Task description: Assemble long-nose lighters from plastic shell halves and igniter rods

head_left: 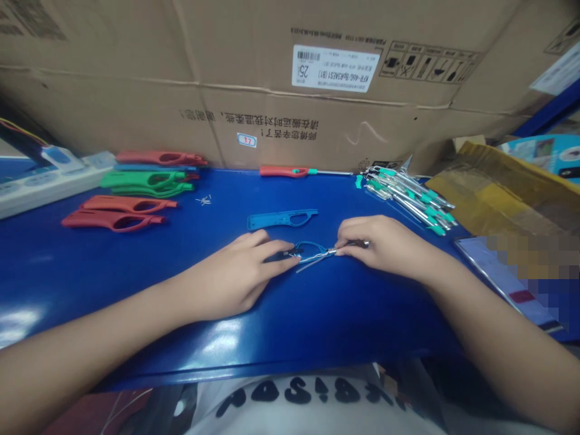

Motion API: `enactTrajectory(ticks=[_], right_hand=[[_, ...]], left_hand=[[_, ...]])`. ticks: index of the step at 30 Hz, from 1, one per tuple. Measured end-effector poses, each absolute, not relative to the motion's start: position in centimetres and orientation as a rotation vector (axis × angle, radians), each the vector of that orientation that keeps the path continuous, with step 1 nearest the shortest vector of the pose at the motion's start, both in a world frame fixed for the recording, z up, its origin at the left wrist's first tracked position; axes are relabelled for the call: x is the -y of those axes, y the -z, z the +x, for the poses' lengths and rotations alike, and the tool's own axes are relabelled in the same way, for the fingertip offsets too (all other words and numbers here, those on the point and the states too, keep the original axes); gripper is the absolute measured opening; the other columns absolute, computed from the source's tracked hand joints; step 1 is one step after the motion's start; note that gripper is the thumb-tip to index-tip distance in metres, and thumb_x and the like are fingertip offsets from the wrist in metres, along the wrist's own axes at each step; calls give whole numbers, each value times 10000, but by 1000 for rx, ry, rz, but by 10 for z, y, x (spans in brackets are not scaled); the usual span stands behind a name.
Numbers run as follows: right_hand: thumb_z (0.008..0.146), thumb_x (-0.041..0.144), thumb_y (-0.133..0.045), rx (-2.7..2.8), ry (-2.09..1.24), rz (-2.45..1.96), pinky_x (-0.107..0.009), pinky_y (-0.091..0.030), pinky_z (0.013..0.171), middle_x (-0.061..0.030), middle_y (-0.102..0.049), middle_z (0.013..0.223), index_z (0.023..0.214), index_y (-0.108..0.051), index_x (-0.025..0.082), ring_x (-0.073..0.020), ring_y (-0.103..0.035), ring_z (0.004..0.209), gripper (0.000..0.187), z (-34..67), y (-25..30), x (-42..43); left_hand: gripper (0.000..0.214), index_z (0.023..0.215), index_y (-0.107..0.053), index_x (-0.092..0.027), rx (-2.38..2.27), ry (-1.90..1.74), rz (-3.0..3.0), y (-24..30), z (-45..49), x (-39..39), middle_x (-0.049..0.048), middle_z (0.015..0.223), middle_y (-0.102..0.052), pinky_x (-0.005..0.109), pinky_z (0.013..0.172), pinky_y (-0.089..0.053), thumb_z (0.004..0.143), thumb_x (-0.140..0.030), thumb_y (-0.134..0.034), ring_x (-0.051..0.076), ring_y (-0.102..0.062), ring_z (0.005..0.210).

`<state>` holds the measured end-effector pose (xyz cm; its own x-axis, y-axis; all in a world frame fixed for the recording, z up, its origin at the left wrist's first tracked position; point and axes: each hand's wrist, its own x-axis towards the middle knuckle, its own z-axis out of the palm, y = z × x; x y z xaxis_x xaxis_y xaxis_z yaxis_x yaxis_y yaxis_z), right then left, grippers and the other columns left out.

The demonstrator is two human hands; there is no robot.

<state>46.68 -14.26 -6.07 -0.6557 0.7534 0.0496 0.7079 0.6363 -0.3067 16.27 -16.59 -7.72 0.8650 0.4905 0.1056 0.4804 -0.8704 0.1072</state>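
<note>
Between my two hands, low on the blue table, lies a blue lighter shell half with thin wires and a dark part in it. My left hand has thumb and fingers closed on its left end, hiding most of the handle. With finger and thumb together, my right hand pinches a metal lighter rod at the shell's right tip. A thin clear tube slants out below the wires. Just beyond my hands rests a matching blue shell half, untouched.
Red and green lighter shells are stacked at left, near a white power strip. Small metal pins lie beside them. A red lighter and a pile of metal rods are at the back, before a cardboard box.
</note>
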Motion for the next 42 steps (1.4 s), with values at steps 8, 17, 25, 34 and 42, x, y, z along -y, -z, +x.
enactTrajectory(ticks=[8, 17, 25, 34, 42], right_hand=[[955, 230, -611, 2744, -254, -1188, -286, -388, 646, -13, -728, 906, 845, -727, 215, -164, -658, 795, 160, 465, 61, 148], [963, 307, -632, 2602, -483, -1093, -265, -434, 682, -45, -686, 918, 921, -707, 185, -138, -606, 751, 149, 457, 63, 149], [908, 320, -715, 2524, -544, -1121, -253, -404, 631, -26, -680, 894, 920, -690, 189, -105, -529, 635, 133, 446, 73, 152], [930, 312, -662, 2550, -517, -1182, -254, -389, 638, -28, -689, 907, 969, -705, 200, -115, -541, 660, 126, 442, 72, 155], [889, 314, -680, 2505, -417, -1296, -249, -369, 623, -12, -700, 891, 932, -708, 222, -134, -596, 731, 106, 437, 75, 156]], left_hand=[[532, 1455, -560, -260, -770, -235, 2961, 76, 162, 166, 132, 1458, -564, 495, 990, -506, 953, -99, -483, 309, -541, 1208], [528, 1467, -546, -249, -746, -166, 3136, 77, 163, 168, 111, 1481, -557, 479, 895, -500, 954, -133, -502, 321, -545, 1122], [551, 1479, -533, -225, -719, -166, 3186, 78, 162, 173, 124, 1519, -519, 480, 910, -498, 944, -100, -489, 322, -525, 1129], [557, 1442, -557, -235, -687, -273, 2982, 82, 163, 167, 129, 1440, -578, 459, 969, -510, 918, -61, -484, 285, -580, 1160], [417, 1362, -603, -222, -704, -348, 2861, 83, 164, 163, 126, 1338, -612, 427, 992, -520, 993, -121, -437, 260, -575, 1156]])
